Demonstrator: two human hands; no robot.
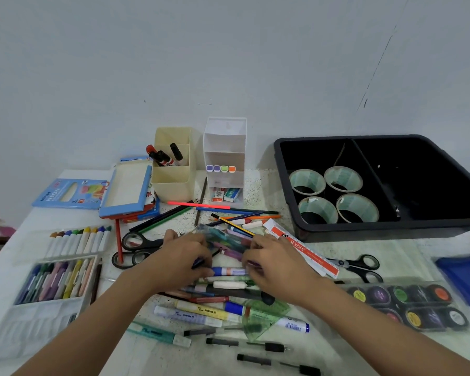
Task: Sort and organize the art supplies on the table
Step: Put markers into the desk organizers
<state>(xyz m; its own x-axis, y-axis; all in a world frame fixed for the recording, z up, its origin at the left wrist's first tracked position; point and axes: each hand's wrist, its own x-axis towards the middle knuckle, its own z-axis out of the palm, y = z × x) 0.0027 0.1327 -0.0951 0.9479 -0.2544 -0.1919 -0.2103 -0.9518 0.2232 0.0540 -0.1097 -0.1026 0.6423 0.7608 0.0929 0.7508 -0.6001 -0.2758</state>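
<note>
Roughly mid-sort, by the look of it. Done so far: four tape rolls (307, 181) sit in the left compartment of the black bin (377, 230), with the right compartment dark and seemingly bare. Markers (164, 158) stand in the cream holder (171, 185). Highlighters (220, 168) and erasers (225, 194) occupy tiers of the white organizer (224, 142). Pastels fill the tray (55, 278) at left.

Left to do: the central pile of pens (217, 294), the coloured pencils (228, 211) fanned behind it, two pairs of scissors (136, 249) (361, 265), the ruler (304, 249) and the paint pots (407, 305).

Left hand (179, 256) and right hand (277, 264) are over the pile, fingers curled on opposite ends of a clear packet (223, 240) of coloured pens, just above the heap. Motion blur hides the exact finger placement
</note>
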